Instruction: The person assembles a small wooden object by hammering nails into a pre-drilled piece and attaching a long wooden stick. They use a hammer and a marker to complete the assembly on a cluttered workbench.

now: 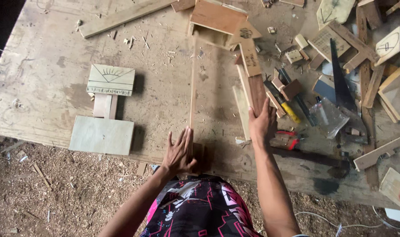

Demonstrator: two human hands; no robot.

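Basically, left hand (179, 151) lies flat, fingers spread, gripping nothing, pressing the near end of a long thin pale wood strip (193, 79) set on edge on the worn plywood workbench (46, 57), prob. to steady it upright. Right hand (261, 123), just right of strip, rests open-palmed on a reddish-brown wood plank (255, 90) w/ pale slats alongside, holding it parallel. Yellow-handled tool (290, 110) lies further right.

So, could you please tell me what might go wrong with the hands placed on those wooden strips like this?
The left hand presses the long thin strip standing on edge; it may tip or flex sideways. The right hand steadies a dark plank beside loose offcuts, which could be knocked. A handsaw blade lies close to the right, a possible cut hazard if that hand slides.
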